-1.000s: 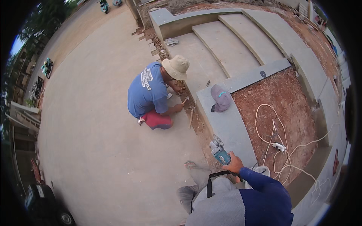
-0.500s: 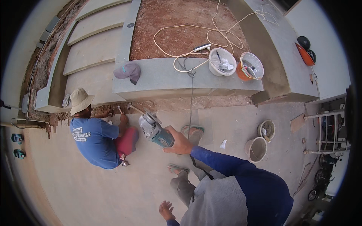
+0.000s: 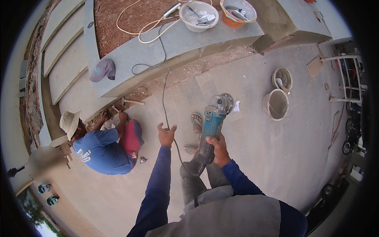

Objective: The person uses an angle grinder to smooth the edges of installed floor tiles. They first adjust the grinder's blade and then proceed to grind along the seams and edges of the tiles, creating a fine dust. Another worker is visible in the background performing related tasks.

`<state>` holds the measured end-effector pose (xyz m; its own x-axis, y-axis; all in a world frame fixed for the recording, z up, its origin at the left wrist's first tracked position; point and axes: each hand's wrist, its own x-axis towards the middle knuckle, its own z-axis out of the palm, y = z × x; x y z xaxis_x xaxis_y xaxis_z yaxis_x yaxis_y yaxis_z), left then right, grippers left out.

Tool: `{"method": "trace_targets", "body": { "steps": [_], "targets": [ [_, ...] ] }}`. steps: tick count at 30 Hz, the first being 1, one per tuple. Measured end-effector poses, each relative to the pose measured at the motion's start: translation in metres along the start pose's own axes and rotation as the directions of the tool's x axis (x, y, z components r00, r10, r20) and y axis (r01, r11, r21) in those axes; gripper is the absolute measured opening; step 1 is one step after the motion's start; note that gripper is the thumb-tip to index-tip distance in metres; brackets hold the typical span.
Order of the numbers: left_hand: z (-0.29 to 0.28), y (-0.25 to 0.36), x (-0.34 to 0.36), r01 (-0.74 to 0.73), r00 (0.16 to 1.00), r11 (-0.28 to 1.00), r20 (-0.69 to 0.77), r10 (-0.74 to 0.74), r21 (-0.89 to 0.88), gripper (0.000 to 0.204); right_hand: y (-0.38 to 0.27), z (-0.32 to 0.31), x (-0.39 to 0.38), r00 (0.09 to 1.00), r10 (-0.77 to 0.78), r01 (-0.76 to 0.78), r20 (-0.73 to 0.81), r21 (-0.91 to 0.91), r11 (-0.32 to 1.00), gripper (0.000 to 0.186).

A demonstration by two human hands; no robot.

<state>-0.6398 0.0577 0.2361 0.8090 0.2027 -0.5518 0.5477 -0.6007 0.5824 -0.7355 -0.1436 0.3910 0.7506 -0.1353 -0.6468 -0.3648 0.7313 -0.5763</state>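
My right hand grips a teal and grey angle grinder around its lower body, its disc at the upper end. My left hand is raised to the grinder's left, fingers apart and holding nothing, beside a dark cord that runs down from the ledge. My feet in flip-flops stand on the paved ground behind the grinder.
A co-worker in blue crouches at left near a hammer. A cap, white bucket and orange bucket sit on the ledge. Two more buckets stand right. A metal rack is at far right.
My view has swung round. My left hand has risen from low in the picture to beside the grinder, which my right hand now holds upright, disc pointing away from me.
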Motion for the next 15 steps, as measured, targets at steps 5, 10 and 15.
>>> {"method": "trace_targets", "body": {
  "steps": [5, 10, 15],
  "targets": [
    [0.080, -0.031, 0.076, -0.074, 0.997, 0.993, 0.011, 0.074, 0.089, 0.052, 0.033, -0.090, 0.051, 0.950, 0.057, -0.100, -0.306, -0.125, 0.987, 0.048],
    [0.114, -0.005, 0.125, -0.350, 0.914, 0.936, -0.230, 0.334, -0.033, 0.030, 0.080, -0.159, 0.147, 0.931, 0.050, -0.131, -0.362, -0.202, 0.971, 0.052],
    [0.182, 0.040, 0.238, -0.852, 0.509, 0.516, -0.087, 0.856, 0.088, 0.028, 0.128, -0.214, 0.241, 0.896, -0.104, 0.064, -0.433, -0.106, 0.992, 0.054]
  ]
}}
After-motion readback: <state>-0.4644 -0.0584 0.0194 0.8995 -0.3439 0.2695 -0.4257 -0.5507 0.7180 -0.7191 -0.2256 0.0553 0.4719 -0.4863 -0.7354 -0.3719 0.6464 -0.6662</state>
